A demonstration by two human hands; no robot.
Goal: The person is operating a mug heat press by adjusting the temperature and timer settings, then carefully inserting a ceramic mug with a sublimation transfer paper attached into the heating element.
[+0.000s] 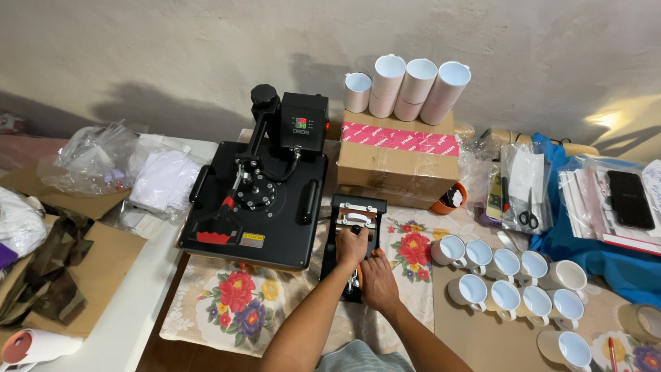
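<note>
Black mug-press attachment, a small clamp-style heater with silver fittings on top, sits on a flowered cloth at the middle of the work table, just right of a large flat black heat press. The left hand is curled around the black knob of the attachment's lever, fingers closed on it. The right hand rests lower on the same attachment, fingers wrapped over its near end beside an orange part; how tightly it holds cannot be told.

Behind the attachment stands a brown cardboard box, sealed across its top front edge with a wide band of pink printed tape. Four white paper-wrapped cylinders lie stacked on the box, open ends facing out. The heat press carries a small black control box with a red and green display and a yellow rectangular label near its front edge, next to a red-trimmed handle.

To the right, white ceramic mugs stand in two rows on brown paper. Farther right, clear plastic sleeves lie over a blue cloth, with black-handled scissors in a clear bag nearby. Clear plastic bags of white fabric lie at the left.
</note>
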